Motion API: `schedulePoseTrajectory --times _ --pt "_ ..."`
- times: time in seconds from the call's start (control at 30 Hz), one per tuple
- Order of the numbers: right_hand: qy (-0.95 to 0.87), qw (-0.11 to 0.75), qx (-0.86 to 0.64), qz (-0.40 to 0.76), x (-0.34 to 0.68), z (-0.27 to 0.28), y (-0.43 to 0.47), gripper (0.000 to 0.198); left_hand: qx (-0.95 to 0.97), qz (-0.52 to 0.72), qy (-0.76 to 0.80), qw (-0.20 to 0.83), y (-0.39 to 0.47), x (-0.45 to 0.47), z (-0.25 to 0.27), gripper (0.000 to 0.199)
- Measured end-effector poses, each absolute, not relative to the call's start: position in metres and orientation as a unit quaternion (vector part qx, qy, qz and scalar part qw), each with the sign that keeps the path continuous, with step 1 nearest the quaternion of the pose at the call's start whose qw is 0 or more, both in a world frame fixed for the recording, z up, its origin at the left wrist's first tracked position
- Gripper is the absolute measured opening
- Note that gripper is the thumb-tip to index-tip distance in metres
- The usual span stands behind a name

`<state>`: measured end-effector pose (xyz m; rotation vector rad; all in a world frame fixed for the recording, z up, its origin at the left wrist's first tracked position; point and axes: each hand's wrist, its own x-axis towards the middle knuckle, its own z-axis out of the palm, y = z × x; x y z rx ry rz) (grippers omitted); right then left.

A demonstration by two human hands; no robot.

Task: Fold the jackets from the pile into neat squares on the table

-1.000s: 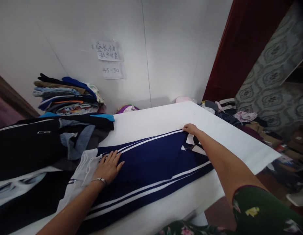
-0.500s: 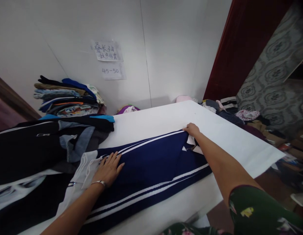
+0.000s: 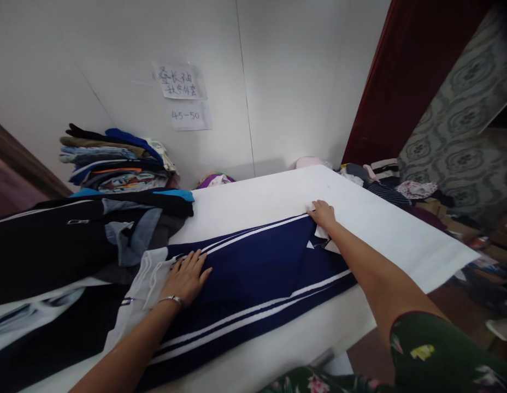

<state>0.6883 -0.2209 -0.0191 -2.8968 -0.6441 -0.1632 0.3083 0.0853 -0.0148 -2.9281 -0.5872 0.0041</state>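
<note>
A navy jacket with white stripes lies folded lengthwise on the white table, slanting up to the right. Its white hem band is at the left end. My left hand, with a bracelet at the wrist, rests flat on the jacket beside that band, fingers stretched out. At the far right corner my right hand has its fingers closed on the jacket's edge, by a small white piece at the collar end. What lies under the right palm is hidden.
Black garments with white trim spread over the left of the table. Behind them stands a stack of folded clothes against the wall. The white tabletop extends right. More clothes and boxes lie beyond its right edge.
The view has shifted slightly. Both hands stay at the same places on the jacket; my right hand's fingers have changed pose a little at the corner.
</note>
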Motion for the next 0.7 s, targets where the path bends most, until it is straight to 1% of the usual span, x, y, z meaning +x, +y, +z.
schedulePoseTrajectory --times 0.07,0.17,0.3,0.5,0.7 --pt "-0.259 0.077 -0.962 -0.051 0.679 -0.023 -0.22 0.052 -0.977 0.003 -0.196 0.08 0.085 0.309 -0.015 0.055" --pt "-0.307 0.064 -0.95 0.006 0.672 -0.029 -0.219 0.051 -0.976 0.006 -0.195 0.095 0.085 0.309 -0.015 0.055" --pt "-0.311 0.061 -0.947 0.045 0.67 -0.029 -0.219 0.051 -0.975 0.004 -0.191 0.109 0.085 0.309 -0.016 0.055" --pt "-0.321 0.069 -0.943 0.055 0.649 -0.025 -0.216 0.063 -0.977 -0.006 -0.188 0.1 0.088 0.309 -0.019 0.053" --pt "-0.317 0.081 -0.94 0.096 0.62 -0.021 -0.211 0.064 -0.976 -0.008 -0.19 0.107 0.091 0.309 -0.024 0.054"
